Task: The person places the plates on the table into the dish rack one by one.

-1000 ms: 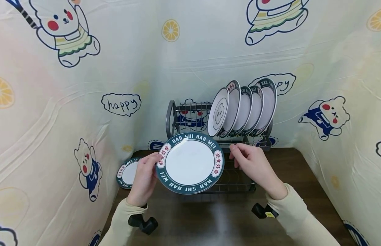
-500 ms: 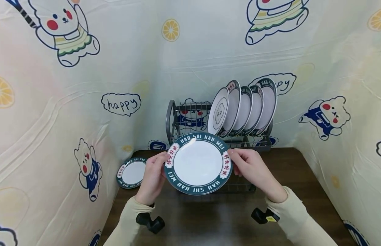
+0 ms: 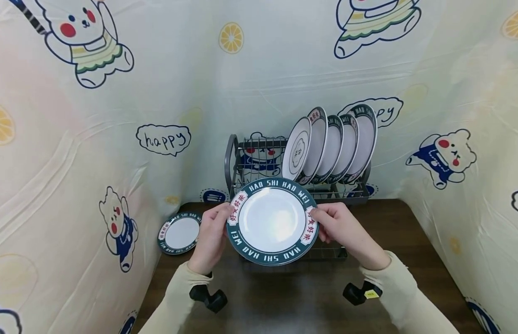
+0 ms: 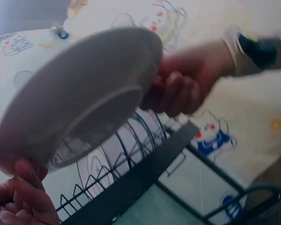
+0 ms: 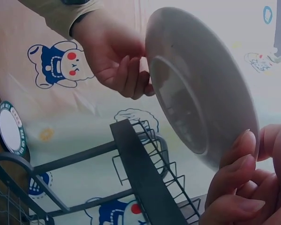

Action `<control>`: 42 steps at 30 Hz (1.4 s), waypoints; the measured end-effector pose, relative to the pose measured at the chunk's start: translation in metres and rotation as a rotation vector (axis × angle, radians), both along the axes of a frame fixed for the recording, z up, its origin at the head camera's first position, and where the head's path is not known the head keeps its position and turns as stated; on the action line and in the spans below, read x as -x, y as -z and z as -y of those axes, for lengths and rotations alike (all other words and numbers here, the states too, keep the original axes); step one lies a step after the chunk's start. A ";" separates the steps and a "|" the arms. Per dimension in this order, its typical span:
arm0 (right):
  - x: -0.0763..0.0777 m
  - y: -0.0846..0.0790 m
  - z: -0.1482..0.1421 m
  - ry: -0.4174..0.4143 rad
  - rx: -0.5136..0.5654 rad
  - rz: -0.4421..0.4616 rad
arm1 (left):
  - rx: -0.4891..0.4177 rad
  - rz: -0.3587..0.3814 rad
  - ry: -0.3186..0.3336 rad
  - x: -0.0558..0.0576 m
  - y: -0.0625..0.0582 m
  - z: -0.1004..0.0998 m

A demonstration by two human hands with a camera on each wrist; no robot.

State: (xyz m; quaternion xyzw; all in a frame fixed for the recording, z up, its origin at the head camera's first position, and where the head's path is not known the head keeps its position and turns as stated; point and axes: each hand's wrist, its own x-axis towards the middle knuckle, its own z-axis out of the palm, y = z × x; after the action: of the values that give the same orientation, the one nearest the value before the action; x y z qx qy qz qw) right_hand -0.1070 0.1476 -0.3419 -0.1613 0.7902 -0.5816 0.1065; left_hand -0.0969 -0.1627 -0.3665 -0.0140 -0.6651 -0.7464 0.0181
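Note:
A white plate (image 3: 272,221) with a dark green lettered rim is held up in front of the dish rack, its face toward the head camera. My left hand (image 3: 211,239) pinches its left edge, thumb on the rim. On the opposite edge, my right hand (image 3: 344,232) pinches the rim the same way. Both wrist views show the plate's plain underside (image 4: 103,75), with curled fingers beneath the edge. Behind it stands a grey wire dish rack (image 3: 231,162), whose upper tier holds several upright plates (image 3: 332,148) on the right side.
Another green-rimmed plate (image 3: 180,233) lies at the left on the dark wooden table (image 3: 284,301), partly behind my left hand. The rack's lower tier is mostly hidden by the held plate. A patterned curtain (image 3: 209,79) encloses the table at the back and sides.
The plate has moved slightly right with my left hand. My right hand, apart from it a second ago, has taken hold of its right edge.

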 end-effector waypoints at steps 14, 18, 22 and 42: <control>-0.001 -0.013 -0.003 0.016 0.026 -0.044 | 0.358 -0.229 0.005 0.019 0.007 0.010; 0.000 -0.025 -0.007 0.034 0.009 -0.072 | 0.464 -0.314 -0.047 0.026 0.006 0.014; 0.000 -0.043 -0.014 0.071 -0.005 -0.087 | 0.595 -0.419 -0.163 0.036 0.007 0.020; 0.025 -0.126 -0.020 0.175 -0.182 -0.246 | 0.670 -0.432 -0.297 0.077 0.018 0.027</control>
State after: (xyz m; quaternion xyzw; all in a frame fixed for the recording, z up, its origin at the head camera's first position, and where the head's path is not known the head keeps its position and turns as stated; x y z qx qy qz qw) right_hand -0.1318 0.1676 -0.2160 -0.1515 0.8577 -0.4905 -0.0280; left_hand -0.1742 -0.1899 -0.3841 -0.0794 -0.8466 -0.4581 0.2591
